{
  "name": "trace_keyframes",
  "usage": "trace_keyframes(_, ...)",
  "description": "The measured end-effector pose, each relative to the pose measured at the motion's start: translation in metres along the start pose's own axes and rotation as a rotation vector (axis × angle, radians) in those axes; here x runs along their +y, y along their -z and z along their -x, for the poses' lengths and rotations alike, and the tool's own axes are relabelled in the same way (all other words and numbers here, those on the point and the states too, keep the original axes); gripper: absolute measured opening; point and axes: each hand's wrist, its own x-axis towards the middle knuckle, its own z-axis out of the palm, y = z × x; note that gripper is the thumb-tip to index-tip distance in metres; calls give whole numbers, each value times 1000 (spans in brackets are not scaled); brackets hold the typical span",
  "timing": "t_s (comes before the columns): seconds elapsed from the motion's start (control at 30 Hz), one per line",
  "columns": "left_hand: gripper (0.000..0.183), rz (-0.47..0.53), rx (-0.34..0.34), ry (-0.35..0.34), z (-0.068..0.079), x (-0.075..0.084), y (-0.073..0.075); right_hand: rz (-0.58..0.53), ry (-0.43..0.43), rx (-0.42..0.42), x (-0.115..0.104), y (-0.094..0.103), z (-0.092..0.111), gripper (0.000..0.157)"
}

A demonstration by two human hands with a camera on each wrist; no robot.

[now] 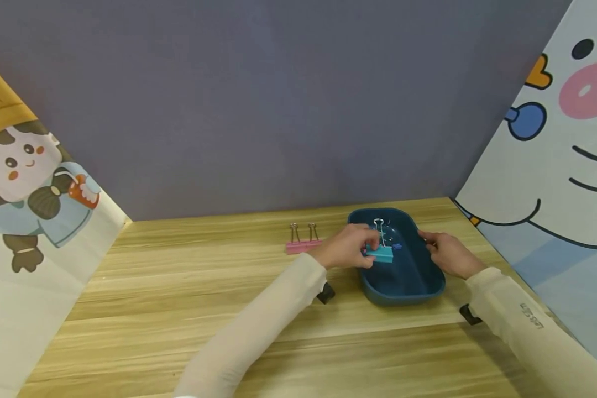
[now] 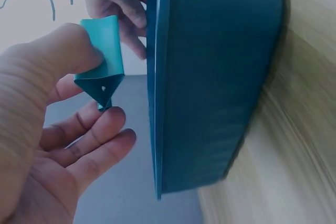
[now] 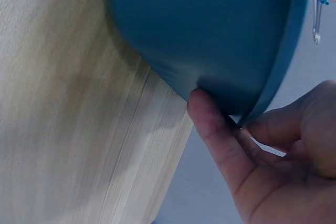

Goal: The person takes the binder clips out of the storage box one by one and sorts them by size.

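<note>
A turquoise binder clip [image 1: 381, 254] with wire handles is pinched between the thumb and fingers of my left hand [image 1: 350, 247], over the dark blue basin [image 1: 403, 300]. The left wrist view shows the clip [image 2: 107, 48] end-on, its triangular side towards the camera, beside the basin's rim. My right hand [image 1: 451, 254] holds the basin's right rim. In the right wrist view the fingers [image 3: 218, 135] lie along the outer wall, with the thumb at the rim. A pink binder clip [image 1: 302, 247] stands on the table left of the basin, its handles up, partly behind my left hand.
The wooden table [image 1: 179, 287] ends at a grey wall [image 1: 278, 110] behind the basin. Cartoon-printed panels stand on the left [image 1: 35, 182] and right [image 1: 552, 166]. Black straps [image 1: 325, 293] show under the wrists.
</note>
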Motion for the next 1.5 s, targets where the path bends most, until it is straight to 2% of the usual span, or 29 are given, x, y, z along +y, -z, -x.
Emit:
trace_keyframes(0.23, 16, 32, 40, 31, 20, -11, 15, -9, 9, 6, 2, -1, -1, 45)
trace_keyframes(0.43, 15, 27, 59, 52, 41, -28, 31, -4, 7, 2, 3, 0, -1, 45)
trace_keyframes(0.83, 14, -17, 108, 109, 83, -62, 44, 3, -1, -6, 5, -1, 1, 44)
trace_keyframes(1.17, 14, -27, 82, 233, 115, -82, 57, -7, 0, -17, 5, -3, 2, 45)
trace_keyframes(1.5, 14, -27, 105, 343, 148, -109, 64, -10, 23, -10, 2, -1, 1, 44)
